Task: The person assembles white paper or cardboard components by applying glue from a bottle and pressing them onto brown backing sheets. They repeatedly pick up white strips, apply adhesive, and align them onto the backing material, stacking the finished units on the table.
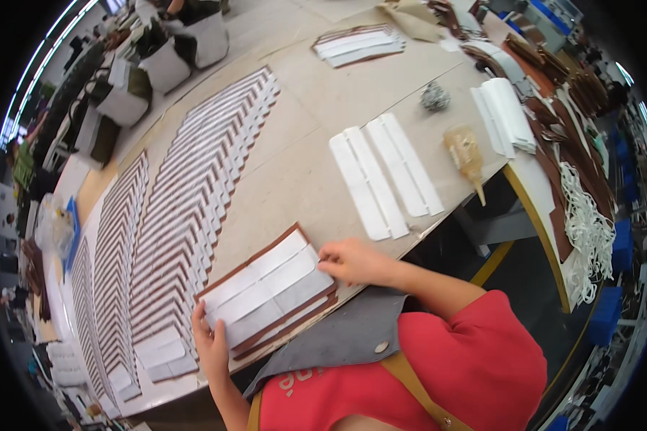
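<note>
A flat brown panel faced with white strips lies at the table's near edge in front of me, with more brown and white layers showing under its near side. At its left end is my left hand, thumb on the white face and fingers along the border. My right hand pinches the right end, its fingertips closed at the border. Two white slotted strips lie flat beyond my right hand. Farther right a glue bottle of amber colour rests on its side, nozzle toward the table edge.
Long overlapping rows of brown-and-white panels cover the left of the table. A small stack of panels lies at the far side. White sheets, a grey crumpled ball and tangled white cords are at right. White bags stand beyond the table.
</note>
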Motion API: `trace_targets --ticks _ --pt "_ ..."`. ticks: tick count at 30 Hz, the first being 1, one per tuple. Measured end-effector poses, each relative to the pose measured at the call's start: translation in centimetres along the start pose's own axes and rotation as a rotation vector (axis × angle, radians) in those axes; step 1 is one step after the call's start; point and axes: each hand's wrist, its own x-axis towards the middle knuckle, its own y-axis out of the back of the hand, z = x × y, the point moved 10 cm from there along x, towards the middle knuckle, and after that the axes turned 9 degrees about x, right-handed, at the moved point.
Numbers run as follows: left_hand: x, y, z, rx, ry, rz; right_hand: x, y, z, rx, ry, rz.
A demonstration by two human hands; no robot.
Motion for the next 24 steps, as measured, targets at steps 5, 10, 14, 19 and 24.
trace_targets --ticks 5,10,14,19,24 --pt "1.9 -1.2 6.4 -0.091 0.026 -0.051 -2.1 3.8 -3.4 -0.157 0.324 0.194" --pt "5.7 -4.5 12.8 -0.088 -0.205 -0.096 -3.6 10.6 -6.0 -0.061 0.343 0.343" --pt "10.3 -10.0 17.9 -0.051 -0.397 -0.170 -3.6 18.2 -6.9 -0.006 0.367 0.494" --pt "18.1 -17.6 22.9 -0.035 -0.473 -0.203 -0.1 28.2 -7.3 0.072 0.389 0.606" --pt "26.2 -25.4 26.2 -0.035 -0.521 -0.176 4.9 38.3 -7.5 -0.063 0.350 0.793"
